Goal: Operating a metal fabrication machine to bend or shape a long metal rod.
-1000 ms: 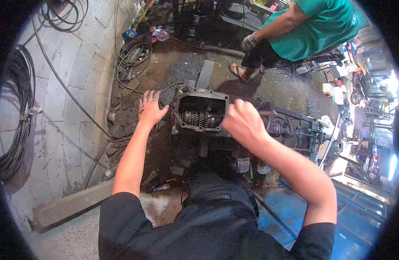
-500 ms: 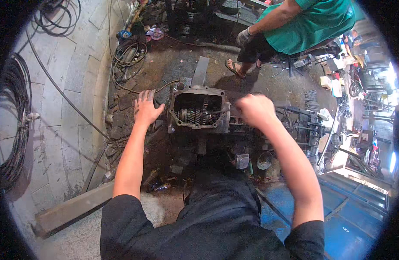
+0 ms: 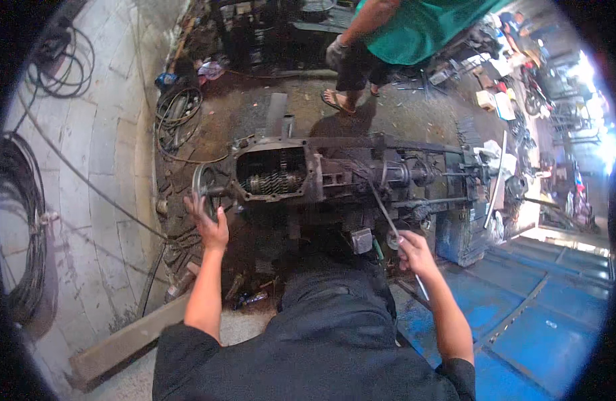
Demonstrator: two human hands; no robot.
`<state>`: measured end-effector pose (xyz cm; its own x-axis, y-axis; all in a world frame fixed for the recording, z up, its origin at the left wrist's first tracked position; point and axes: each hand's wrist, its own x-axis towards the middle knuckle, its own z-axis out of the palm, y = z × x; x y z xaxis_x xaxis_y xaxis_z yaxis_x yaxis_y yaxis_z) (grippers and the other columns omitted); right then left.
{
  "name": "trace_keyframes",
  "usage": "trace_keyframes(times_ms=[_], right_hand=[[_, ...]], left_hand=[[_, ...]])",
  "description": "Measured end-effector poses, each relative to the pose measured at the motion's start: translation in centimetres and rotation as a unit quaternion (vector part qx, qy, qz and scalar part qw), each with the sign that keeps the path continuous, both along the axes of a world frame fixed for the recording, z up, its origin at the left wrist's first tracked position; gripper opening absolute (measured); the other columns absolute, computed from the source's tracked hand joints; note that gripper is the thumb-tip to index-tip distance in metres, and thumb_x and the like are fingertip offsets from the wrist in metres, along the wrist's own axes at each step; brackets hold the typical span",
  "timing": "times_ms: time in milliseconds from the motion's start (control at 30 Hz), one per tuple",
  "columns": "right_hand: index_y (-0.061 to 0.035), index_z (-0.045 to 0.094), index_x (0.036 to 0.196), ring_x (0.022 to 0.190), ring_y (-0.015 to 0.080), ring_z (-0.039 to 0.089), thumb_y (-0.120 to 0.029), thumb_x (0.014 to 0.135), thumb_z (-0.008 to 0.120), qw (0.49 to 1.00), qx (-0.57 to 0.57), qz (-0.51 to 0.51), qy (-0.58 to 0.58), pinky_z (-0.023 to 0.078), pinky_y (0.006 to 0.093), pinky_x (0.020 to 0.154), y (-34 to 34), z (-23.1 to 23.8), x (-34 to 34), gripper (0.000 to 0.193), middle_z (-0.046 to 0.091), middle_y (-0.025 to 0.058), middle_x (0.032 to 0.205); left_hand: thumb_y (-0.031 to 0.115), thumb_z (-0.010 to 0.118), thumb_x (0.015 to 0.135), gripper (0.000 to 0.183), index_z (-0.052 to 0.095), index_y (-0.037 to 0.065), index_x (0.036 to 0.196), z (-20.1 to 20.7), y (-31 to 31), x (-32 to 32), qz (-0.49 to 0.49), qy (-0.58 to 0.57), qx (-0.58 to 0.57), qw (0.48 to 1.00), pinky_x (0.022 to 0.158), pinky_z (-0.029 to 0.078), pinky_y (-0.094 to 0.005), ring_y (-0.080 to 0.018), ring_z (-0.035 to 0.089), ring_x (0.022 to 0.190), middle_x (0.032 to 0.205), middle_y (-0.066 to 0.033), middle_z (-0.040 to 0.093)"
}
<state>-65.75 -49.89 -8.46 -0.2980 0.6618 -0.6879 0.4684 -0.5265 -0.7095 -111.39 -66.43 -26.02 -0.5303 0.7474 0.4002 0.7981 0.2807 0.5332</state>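
An open gearbox housing (image 3: pixel 310 194) lies in front of me, and a row of greasy gears (image 3: pixel 276 184) shows inside it. At its left end is a round metal flange (image 3: pixel 199 180). My left hand (image 3: pixel 211 226) is at the flange's lower edge with fingers stretched and apart; whether it touches is hard to tell. My right hand (image 3: pixel 416 252) is closed around a thin metal rod (image 3: pixel 386 215). The rod slants up and left, and its far end is over the shaft assembly (image 3: pixel 395 175) right of the housing. Its other end sticks out below my hand.
A person in a green shirt (image 3: pixel 428 30), one hand gloved, stands beyond the gearbox. Black cable coils (image 3: pixel 27 227) hang on the pale wall at left. A beam (image 3: pixel 131 337) lies at lower left. Blue metal panels (image 3: pixel 522 301) cover the lower right. Coiled hose (image 3: pixel 177 117) lies by the wall.
My right hand has come down and right from beside the housing, and the rod now shows plainly in it. My left hand has lowered to the flange. The whole view has shifted.
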Motion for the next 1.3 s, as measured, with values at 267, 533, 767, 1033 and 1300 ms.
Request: trace_keyframes(times_ms=[267,533,767,1033,1300], right_hand=[[-0.0029,0.057,0.121,0.041,0.008,0.032,-0.02,0.097,0.048,0.99,-0.09,-0.112,0.005,0.031,0.0264,0.038,-2.2,-2.8,-0.9,0.031,0.035,-0.0035,0.056],[-0.0054,0.06,0.106,0.042,0.0071,0.03,-0.019,0.097,0.046,0.981,-0.125,-0.143,0.042,0.031,0.0263,0.041,-1.5,-0.6,-2.7,0.021,0.034,-0.0048,0.055],[-0.0036,0.061,0.102,0.043,0.0077,0.032,-0.017,0.096,0.048,0.99,-0.084,-0.116,0.007,0.034,0.0266,0.04,-1.9,-1.6,-3.3,0.02,0.036,-0.0035,0.057],[-0.0055,0.055,0.076,0.045,0.0071,0.038,-0.014,0.092,0.051,0.961,-0.174,-0.183,0.118,0.033,0.0262,0.041,2.8,-0.8,-4.1,0.019,0.042,-0.0036,0.058],[-0.0025,0.059,0.087,0.047,0.014,0.049,-0.022,0.095,0.052,0.978,-0.114,-0.092,0.152,0.039,0.0281,0.043,3.2,-4.5,0.2,0.022,0.053,0.0024,0.062]], left_hand=[[0.006,0.061,0.078,0.036,0.056,0.002,0.114,4.8,6.7,17.1,-0.223,-0.209,0.077,0.949,0.104,0.037,-0.047,-0.0387,0.048,0.122,0.126,-0.0189,0.053],[0.015,0.064,0.086,0.032,0.061,0.005,0.117,7.3,11.3,25.9,-0.401,-0.257,-0.051,0.878,0.092,0.049,-0.0408,-0.0331,0.062,0.103,0.11,-0.0157,0.065],[0.012,0.064,0.085,0.025,0.065,0.006,0.109,6.2,12.8,26.7,-0.398,-0.22,0.005,0.891,0.075,0.053,-0.0371,-0.0295,0.066,0.088,0.101,-0.0097,0.066],[0.007,0.063,0.082,0.026,0.065,0.004,0.108,6.5,14.2,27.9,-0.344,-0.278,0.002,0.897,0.074,0.054,-0.0385,-0.0317,0.066,0.086,0.097,-0.0131,0.067],[0.006,0.06,0.081,0.042,0.059,0.013,0.123,7.0,14.2,30.3,-0.373,-0.225,-0.075,0.897,0.078,0.053,-0.0416,-0.0341,0.065,0.09,0.1,-0.0148,0.067]])
